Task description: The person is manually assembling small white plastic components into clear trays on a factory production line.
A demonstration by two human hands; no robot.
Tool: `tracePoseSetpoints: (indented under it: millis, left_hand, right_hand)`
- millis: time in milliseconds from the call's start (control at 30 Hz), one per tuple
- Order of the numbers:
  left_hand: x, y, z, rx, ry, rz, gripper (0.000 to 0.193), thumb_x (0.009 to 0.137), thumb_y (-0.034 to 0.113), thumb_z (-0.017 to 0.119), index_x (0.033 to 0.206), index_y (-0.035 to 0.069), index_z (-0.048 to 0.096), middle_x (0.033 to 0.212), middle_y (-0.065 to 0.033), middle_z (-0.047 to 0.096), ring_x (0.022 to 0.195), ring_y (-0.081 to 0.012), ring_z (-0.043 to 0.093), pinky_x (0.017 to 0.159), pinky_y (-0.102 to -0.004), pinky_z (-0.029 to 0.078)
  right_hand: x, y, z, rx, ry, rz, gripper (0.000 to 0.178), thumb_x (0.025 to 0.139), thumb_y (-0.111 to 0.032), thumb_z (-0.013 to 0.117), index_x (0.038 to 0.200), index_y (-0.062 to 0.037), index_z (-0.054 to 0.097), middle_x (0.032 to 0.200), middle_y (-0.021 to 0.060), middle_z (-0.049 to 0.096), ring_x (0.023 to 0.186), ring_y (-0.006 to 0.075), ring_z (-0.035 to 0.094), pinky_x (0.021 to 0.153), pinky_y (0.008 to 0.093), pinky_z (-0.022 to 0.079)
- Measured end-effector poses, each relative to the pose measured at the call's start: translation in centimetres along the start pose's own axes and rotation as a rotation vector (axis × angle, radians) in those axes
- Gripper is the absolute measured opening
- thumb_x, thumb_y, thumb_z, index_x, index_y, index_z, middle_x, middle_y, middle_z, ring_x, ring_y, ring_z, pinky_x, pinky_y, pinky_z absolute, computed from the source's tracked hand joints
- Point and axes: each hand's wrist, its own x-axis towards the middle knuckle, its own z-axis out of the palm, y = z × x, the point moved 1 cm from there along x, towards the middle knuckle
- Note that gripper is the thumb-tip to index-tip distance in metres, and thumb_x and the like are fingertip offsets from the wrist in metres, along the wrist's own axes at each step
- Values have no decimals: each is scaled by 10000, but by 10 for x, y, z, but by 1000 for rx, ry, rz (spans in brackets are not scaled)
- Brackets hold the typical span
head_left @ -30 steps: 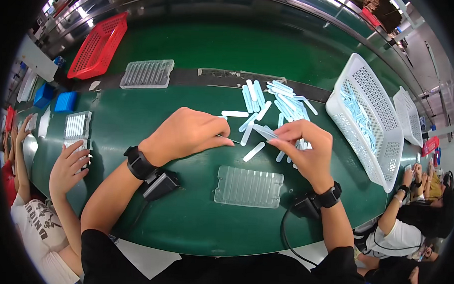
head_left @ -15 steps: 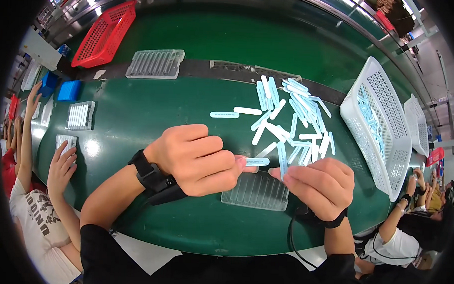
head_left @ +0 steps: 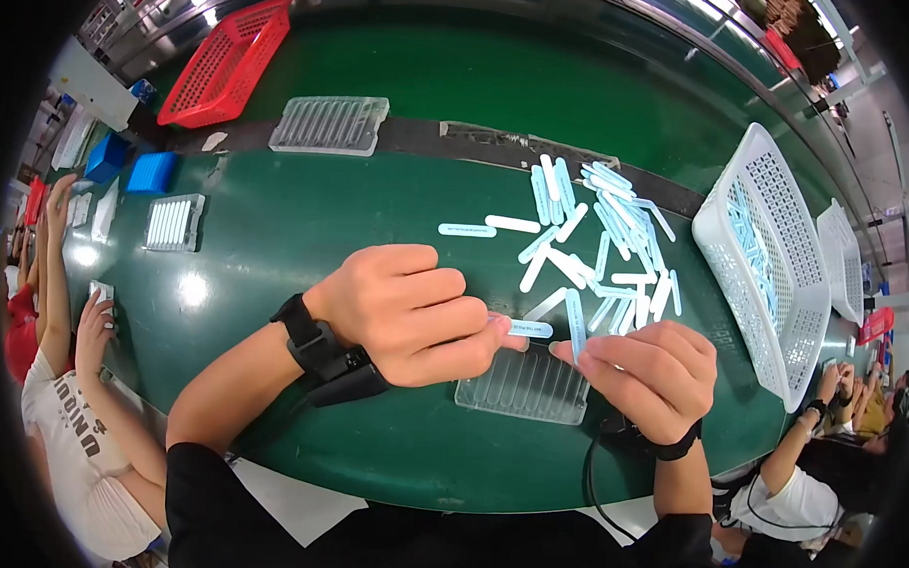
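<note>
Between the thumb and fingers of my left hand is a flat light-blue strip with rounded ends, lying nearly level. My right hand pinches a second light-blue strip, which stands nearly upright. The two strips are close together but apart. Below them lies a clear plastic tray with parallel grooves, partly covered by my hands. Beyond my hands, a loose heap of blue and white strips is spread over the green table, with one blue strip off to its left.
A white mesh basket holding blue strips stands at the right. Another clear grooved tray and a red basket are at the far left. Nearer left are a filled tray, blue blocks and a co-worker's hand.
The view has shifted slightly, so the table things appear a little farther right. Both my hands keep their grips on the strips. The co-worker's near hand at the left has moved lower.
</note>
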Motion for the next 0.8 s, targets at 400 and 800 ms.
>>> tracePoseSetpoints:
  millis: [400, 800]
  left_hand:
    - [8, 15, -2, -57, 35, -46, 304, 783, 165, 915, 896, 79, 646, 616, 66, 402, 491, -88, 345, 467, -274, 209]
    - [18, 20, 0, -360, 92, -140, 252, 760, 163, 913, 831, 84, 685, 606, 49, 440, 459, -105, 377, 451, -266, 221]
  right_hand:
    - [-1, -2, 0, 32, -63, 39, 249, 700, -89, 879, 918, -84, 759, 959, 42, 768, 601, 124, 651, 506, 235, 482]
    - [6, -10, -5, -9, -114, 4, 298, 700, -111, 751, 991, -74, 803, 957, 53, 769, 632, 126, 642, 525, 234, 487]
